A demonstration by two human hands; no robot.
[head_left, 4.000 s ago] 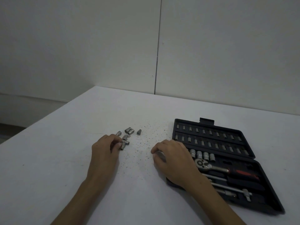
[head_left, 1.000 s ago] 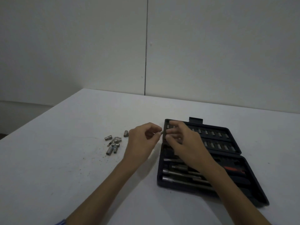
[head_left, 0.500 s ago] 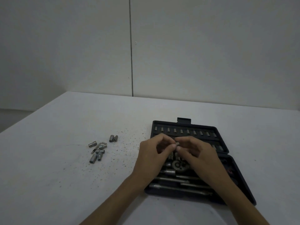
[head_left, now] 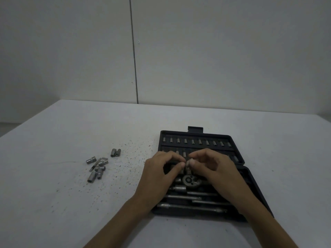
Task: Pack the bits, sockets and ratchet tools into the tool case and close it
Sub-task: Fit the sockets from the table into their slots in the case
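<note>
White table holds the open black case right of centre, bits in rows in its lid, ratchet and bars lower down. Both hands meet over the case middle: left hand and right hand, fingertips curled together, seemingly pinching one small piece, too dim to name. Loose sockets lie well left of the case

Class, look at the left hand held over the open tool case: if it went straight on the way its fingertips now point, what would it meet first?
The left hand points rightward at the right hand; their fingertips nearly touch over the tool case, so it would likely meet those fingertips first, though depth is unclear.
</note>
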